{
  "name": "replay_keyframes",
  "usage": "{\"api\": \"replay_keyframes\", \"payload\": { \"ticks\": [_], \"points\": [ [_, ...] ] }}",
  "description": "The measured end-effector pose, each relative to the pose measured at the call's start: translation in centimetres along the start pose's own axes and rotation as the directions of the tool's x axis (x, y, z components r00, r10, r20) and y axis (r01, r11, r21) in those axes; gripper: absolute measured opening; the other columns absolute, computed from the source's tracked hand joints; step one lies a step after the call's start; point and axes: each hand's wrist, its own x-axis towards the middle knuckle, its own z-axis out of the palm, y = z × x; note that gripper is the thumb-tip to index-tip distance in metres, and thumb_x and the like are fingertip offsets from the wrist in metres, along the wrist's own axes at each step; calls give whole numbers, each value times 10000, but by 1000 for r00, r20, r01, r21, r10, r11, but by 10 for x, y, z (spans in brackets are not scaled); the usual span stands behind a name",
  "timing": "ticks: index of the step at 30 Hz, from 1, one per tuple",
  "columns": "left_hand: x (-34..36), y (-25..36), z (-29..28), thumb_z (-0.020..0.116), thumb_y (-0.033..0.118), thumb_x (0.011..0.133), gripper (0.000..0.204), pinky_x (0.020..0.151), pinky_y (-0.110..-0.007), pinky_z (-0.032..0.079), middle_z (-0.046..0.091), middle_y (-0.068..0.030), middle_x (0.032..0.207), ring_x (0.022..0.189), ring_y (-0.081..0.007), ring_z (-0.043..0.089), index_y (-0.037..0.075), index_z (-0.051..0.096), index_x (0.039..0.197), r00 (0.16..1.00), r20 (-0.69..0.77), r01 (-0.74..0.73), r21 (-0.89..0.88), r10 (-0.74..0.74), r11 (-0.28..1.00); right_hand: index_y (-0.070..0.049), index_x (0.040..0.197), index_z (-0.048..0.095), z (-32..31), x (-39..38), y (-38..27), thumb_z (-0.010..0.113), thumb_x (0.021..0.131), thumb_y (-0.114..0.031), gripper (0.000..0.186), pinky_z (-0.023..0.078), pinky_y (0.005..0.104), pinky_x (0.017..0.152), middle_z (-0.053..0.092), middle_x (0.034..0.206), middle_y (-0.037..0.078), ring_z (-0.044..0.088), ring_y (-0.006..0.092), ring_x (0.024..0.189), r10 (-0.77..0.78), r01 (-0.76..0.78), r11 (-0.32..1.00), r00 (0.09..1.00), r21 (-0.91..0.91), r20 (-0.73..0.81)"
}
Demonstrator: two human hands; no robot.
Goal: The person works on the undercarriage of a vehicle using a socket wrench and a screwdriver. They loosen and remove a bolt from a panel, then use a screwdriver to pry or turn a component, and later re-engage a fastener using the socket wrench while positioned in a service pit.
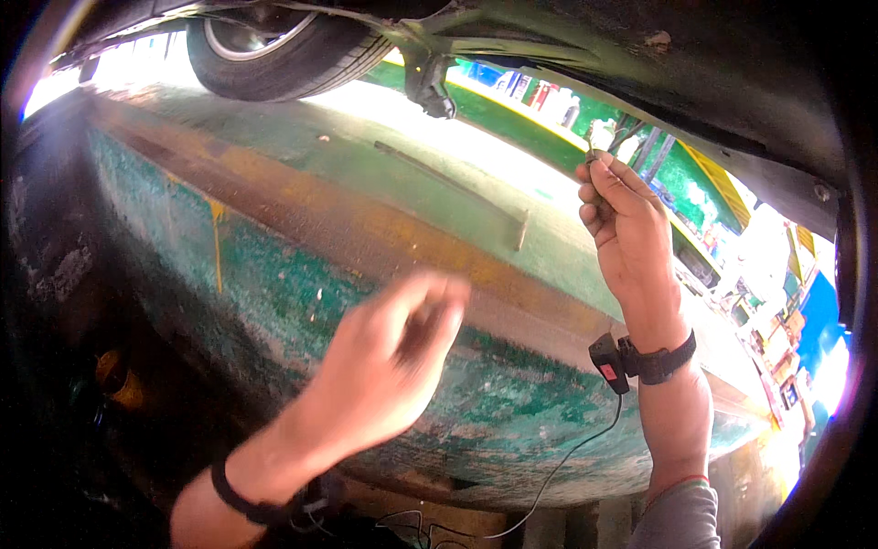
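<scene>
My right hand (626, 220) is raised under the car's underbody (585, 41). Its thumb and forefinger pinch a small thin dark piece (591, 156) with a narrow upper end; its exact kind is too small to make out. Lower and nearer the middle, my left hand (389, 352) hangs in front of the green pit wall (384, 439). Its fingers look curled but are smeared by motion, and whatever may be in them cannot be seen. The two hands are apart.
A car wheel (283, 59) stands at the far left on the floor beyond the pit edge (366, 224). A long thin rod (448, 180) lies there. Bottles (553, 102) line a shelf behind. A cable (585, 444) hangs from the black device (606, 362) at my right wrist.
</scene>
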Motion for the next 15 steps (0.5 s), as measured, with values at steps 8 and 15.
{"api": "replay_keyframes", "payload": {
  "ticks": [8,15],
  "points": [
    [191,13,22,608,186,942,537,629,-431,495,620,-191,686,630,-320,631,69,428,1434,915,-45,-346,428,402,835,-6,1127,658,-4,52,8,648,946,-144,228,486,266,782,674,998,55,610,128,869,-62,68,997,992,43,-111],
    [251,4,31,607,141,917,516,612,-462,503,653,-203,705,675,-383,656,55,453,1402,728,7,-586,524,685,618,17,1109,669,0,59,10,663,929,-147,243,477,263,781,691,999,70,612,133,888,-95,102,994,983,33,-159]
  ]
}}
